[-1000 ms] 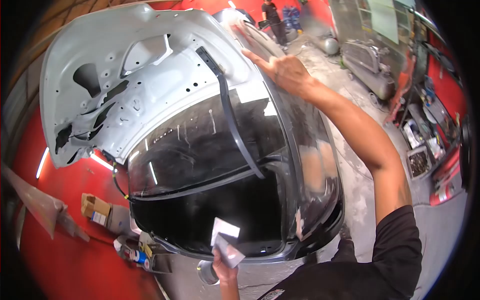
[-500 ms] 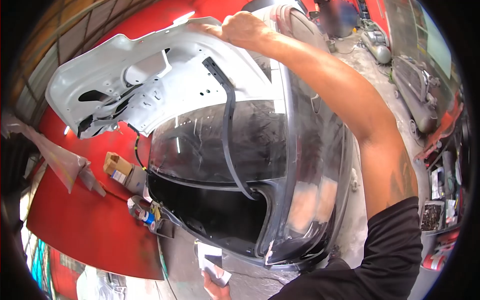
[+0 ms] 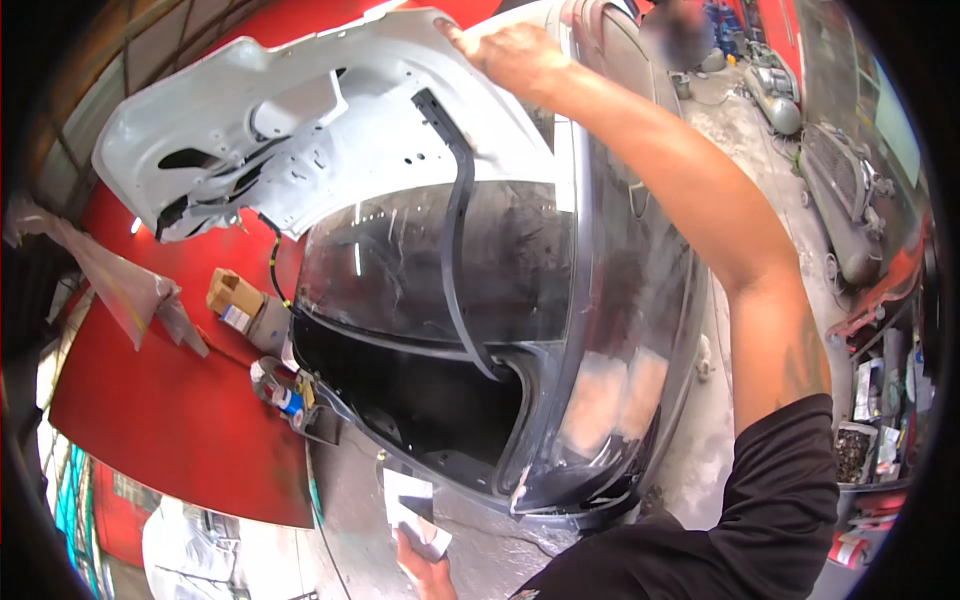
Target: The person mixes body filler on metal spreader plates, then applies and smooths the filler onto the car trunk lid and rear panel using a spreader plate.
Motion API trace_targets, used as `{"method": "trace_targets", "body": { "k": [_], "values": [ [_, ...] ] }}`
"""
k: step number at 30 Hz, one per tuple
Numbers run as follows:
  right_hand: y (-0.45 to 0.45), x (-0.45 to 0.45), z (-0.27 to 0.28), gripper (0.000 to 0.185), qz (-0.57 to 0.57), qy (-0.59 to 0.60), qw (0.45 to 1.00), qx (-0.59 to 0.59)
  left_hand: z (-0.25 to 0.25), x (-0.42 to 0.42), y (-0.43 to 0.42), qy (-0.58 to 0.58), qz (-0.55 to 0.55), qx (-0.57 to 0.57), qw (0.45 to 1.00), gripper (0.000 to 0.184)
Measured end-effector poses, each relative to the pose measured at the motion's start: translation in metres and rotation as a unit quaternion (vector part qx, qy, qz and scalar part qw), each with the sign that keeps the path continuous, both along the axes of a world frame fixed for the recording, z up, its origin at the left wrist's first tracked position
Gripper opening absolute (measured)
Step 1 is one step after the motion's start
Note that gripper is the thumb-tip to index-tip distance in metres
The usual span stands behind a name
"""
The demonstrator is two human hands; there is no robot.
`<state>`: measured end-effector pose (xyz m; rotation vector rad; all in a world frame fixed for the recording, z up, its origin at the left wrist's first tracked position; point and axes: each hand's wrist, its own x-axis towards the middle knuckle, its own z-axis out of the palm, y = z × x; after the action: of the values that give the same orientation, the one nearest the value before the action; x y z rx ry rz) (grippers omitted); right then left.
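Note:
My right hand (image 3: 512, 60) is raised to the upper edge of a raised pale grey trunk lid (image 3: 370, 150), with its fingers curled over the lid's edge. The lid's inner side, with cutouts and a dark curved hinge arm (image 3: 460, 190), faces me. Low in the view, my left hand (image 3: 425, 572) grips a flat white-and-grey piece (image 3: 408, 500); I cannot tell its exact kind. Beyond that hand is the open trunk (image 3: 430, 410) of a dark car, below the rear window (image 3: 400, 270). Two tan patches (image 3: 597, 405) mark the car's side panel.
A red panel (image 3: 190, 400) stands at left, near a cardboard box (image 3: 235, 295) and a holder with a blue-labelled can (image 3: 288, 402). Plastic sheeting (image 3: 125, 275) hangs at far left. Compressor tanks (image 3: 840, 220) line the right side, and a blurred person (image 3: 680, 35) is at the back.
The view has shifted slightly, and the trunk opening appears higher. My right hand still touches the lid, its fingers now reaching farther over the edge. My left hand keeps the flat piece.

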<state>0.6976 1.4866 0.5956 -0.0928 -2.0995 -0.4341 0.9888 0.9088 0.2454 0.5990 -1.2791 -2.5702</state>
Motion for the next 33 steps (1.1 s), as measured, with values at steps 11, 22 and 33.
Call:
{"method": "trace_targets", "body": {
  "k": [11,22,33],
  "values": [
    [-0.107,0.126,-0.124,0.041,0.376,-0.223,0.803,-0.405,-0.037,-0.008,-0.092,-0.021,0.014,0.097,0.995,0.038],
    [-0.575,0.218,-0.332,0.037,0.332,-0.695,0.304,-0.56,-0.104,-0.001,-0.334,-0.041,0.09,0.11,0.989,0.04],
    [-0.81,0.168,-0.412,0.07,0.327,-0.715,0.064,-0.614,-0.083,-0.054,-0.521,-0.079,0.163,0.13,0.975,0.04]
  ]
}}
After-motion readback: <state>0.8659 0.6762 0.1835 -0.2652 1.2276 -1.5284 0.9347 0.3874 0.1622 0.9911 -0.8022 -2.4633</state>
